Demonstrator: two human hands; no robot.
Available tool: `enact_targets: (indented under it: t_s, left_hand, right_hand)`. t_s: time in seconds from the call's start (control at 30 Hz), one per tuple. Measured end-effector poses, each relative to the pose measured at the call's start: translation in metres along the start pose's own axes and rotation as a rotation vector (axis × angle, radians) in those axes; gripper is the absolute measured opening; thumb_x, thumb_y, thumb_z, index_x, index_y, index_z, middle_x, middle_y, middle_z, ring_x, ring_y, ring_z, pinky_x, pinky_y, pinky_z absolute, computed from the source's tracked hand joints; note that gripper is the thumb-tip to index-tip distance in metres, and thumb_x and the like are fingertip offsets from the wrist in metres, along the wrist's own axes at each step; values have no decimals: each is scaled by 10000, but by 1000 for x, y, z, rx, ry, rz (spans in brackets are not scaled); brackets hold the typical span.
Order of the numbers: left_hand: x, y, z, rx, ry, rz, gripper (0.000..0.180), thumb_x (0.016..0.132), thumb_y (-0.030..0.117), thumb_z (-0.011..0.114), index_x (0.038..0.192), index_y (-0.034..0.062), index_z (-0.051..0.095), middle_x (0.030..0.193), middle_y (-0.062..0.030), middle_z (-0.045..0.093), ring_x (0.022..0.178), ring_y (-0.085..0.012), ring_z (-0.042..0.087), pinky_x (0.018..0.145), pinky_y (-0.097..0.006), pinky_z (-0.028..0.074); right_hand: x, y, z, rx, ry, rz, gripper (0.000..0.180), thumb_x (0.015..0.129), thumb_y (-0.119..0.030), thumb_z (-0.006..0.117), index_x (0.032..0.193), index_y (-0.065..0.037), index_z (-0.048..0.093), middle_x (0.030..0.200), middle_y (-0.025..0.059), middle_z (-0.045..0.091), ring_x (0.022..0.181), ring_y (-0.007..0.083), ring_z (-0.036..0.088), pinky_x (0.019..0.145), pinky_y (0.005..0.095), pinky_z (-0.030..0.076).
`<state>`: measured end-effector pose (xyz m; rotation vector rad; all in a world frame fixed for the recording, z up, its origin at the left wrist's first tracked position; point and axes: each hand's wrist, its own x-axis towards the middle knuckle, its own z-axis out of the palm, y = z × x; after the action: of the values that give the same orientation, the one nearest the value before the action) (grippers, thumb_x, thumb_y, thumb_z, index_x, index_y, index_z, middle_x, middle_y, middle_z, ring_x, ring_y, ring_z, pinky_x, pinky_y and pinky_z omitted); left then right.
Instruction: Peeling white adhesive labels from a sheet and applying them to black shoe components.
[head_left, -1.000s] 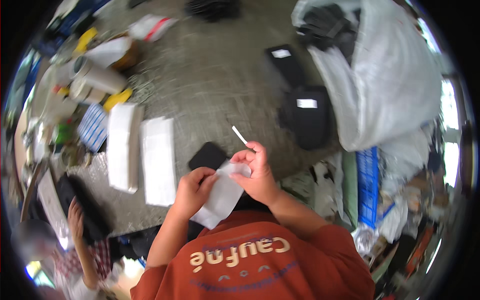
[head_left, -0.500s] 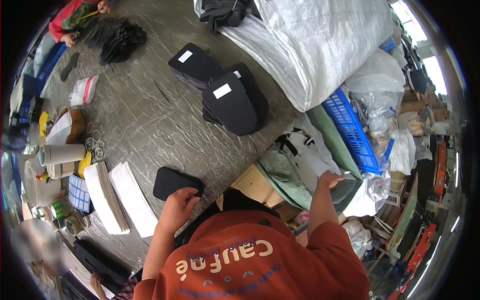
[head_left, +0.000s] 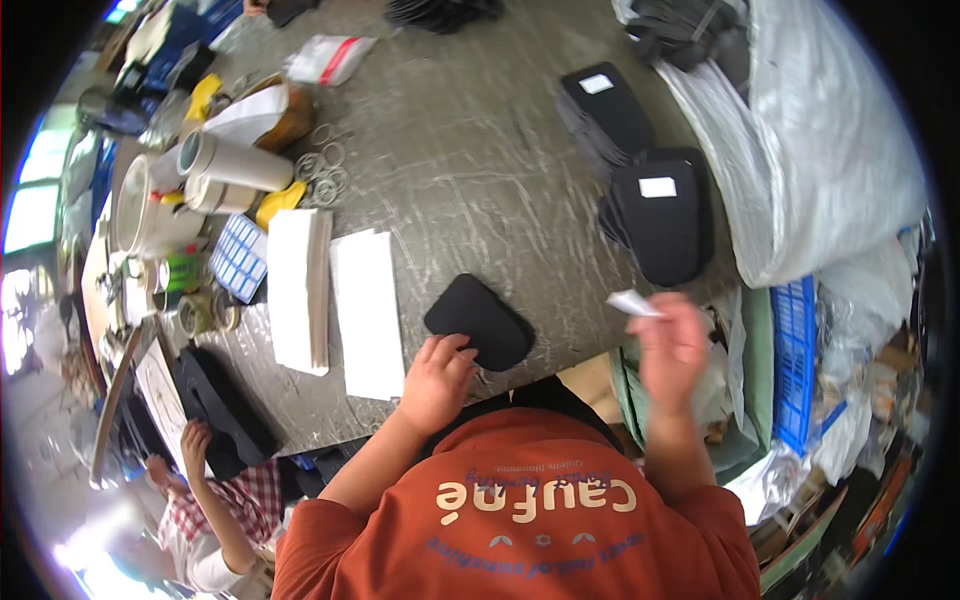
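Note:
A black rounded pad (head_left: 484,318) lies near the table's front edge, tilted a little toward the right. The fingers of my left hand (head_left: 440,378) are closed on its near left edge; whether the thumb is underneath is hidden. To the right, my right hand (head_left: 672,350), blurred by motion, pinches a small white slip (head_left: 633,303) above the table's edge. Farther back on the right sit two stacks of similar black pads, a near stack (head_left: 662,225) and a far stack (head_left: 608,115), each with a white label on top.
White paper strips (head_left: 366,315) and a thick paper stack (head_left: 298,290) lie left of the pad. Beyond them are rubber rings (head_left: 322,178) and a white cup (head_left: 235,162). A green bag (head_left: 757,380) and blue crate (head_left: 793,360) stand right. A co-worker's hand (head_left: 196,448) shows lower left.
The view has turned left. My right hand has come from the green bag toward the table edge and now shows a white slip. My left hand stays at the pad.

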<state>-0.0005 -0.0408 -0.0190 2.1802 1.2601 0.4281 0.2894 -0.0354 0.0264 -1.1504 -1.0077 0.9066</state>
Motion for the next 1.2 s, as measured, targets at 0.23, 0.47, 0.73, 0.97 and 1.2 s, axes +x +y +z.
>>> enact_targets:
  t_s: [0.23, 0.47, 0.73, 0.97, 1.2]
  left_hand:
    - [-8, -1, 5, 131, 15, -51, 349, 739, 98, 667, 1070, 4, 608, 1280, -168, 519, 1230, -354, 453, 1019, -452, 391]
    - [-19, -11, 8, 52, 83, -102, 289, 766, 93, 651, 1031, -20, 618, 1247, -171, 534, 1233, -369, 451, 1023, -462, 395]
    - [-22, -16, 10, 11, 104, -96, 296, 771, 80, 643, 1041, -37, 618, 1220, -172, 545, 1229, -365, 455, 1023, -450, 402]
    - [-23, -18, 11, 7, 95, -90, 297, 780, 72, 637, 1053, -41, 614, 1221, -179, 537, 1226, -361, 461, 1025, -451, 398]
    - [-18, -12, 2, 56, -25, -132, 489, 770, 191, 682, 1192, -7, 536, 1396, -138, 428, 1273, -322, 423, 1047, -492, 343]
  right_hand:
    - [-5, 85, 122, -228, -432, 533, 68, 827, 11, 638, 822, -13, 574, 701, 30, 596, 649, 80, 551, 597, 238, 449]
    - [0, 91, 133, -351, -528, 447, 87, 807, 20, 637, 772, -5, 562, 654, 44, 592, 597, 95, 539, 564, 269, 447]
    - [-2, 101, 139, -462, -554, 420, 71, 796, 4, 647, 778, -2, 578, 659, 96, 605, 576, 160, 567, 566, 291, 451]
    - [0, 99, 141, -517, -561, 406, 72, 787, -3, 656, 779, 0, 584, 673, 114, 622, 587, 195, 598, 568, 306, 464]
    - [-2, 101, 141, -531, -524, 382, 78, 785, -14, 661, 758, 3, 589, 682, 115, 637, 590, 203, 613, 567, 305, 471]
